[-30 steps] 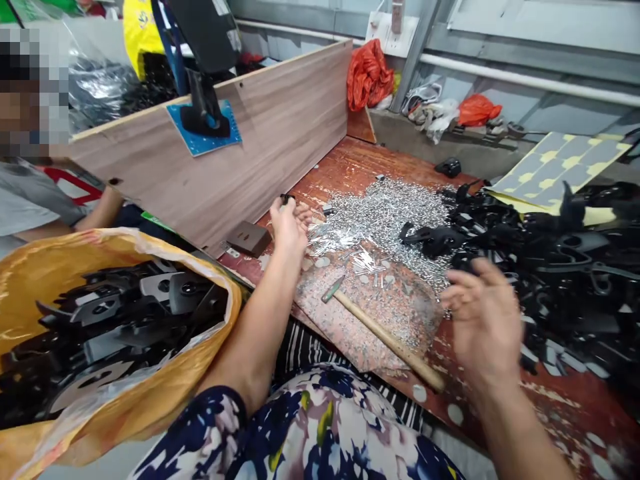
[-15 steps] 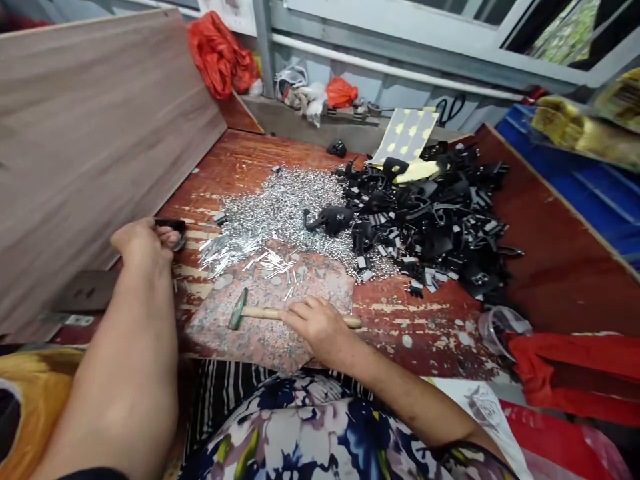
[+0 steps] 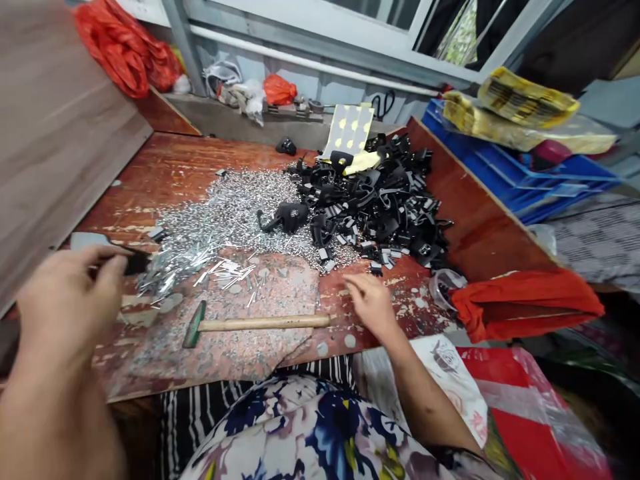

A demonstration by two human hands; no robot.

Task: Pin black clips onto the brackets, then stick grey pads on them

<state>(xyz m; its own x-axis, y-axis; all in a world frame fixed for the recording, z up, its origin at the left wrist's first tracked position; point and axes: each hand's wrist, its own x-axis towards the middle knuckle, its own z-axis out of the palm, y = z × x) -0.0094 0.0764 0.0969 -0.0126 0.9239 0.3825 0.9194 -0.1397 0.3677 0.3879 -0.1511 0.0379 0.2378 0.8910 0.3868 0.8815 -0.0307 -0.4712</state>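
My left hand [image 3: 75, 300], at the left of the bench, has its fingers closed on a black part [image 3: 136, 261]; the hand hides much of it. A hammer [image 3: 265, 323] with a green head and wooden handle lies on a speckled stone slab [image 3: 220, 360]. My right hand [image 3: 373, 303] is just right of the slab, off the hammer, its fingers stretched out and holding nothing. Beyond it is a heap of black parts with grey pieces [image 3: 360, 193]. Left of that heap spreads a pile of small metal pins [image 3: 240, 200], several longer ones lying on the slab's far edge.
A wooden board [image 3: 60, 133] leans along the left, and a reddish board [image 3: 480, 200] edges the right. A spotted card [image 3: 349, 130] stands in the black heap. At the right are a clear plastic cup [image 3: 441, 288], red cloth [image 3: 530, 307] and a blue crate [image 3: 525, 180].
My right hand has let go of the hammer handle and moved right, leaving the hammer on the slab. The view has swung to the right. My left hand still grips the black part.
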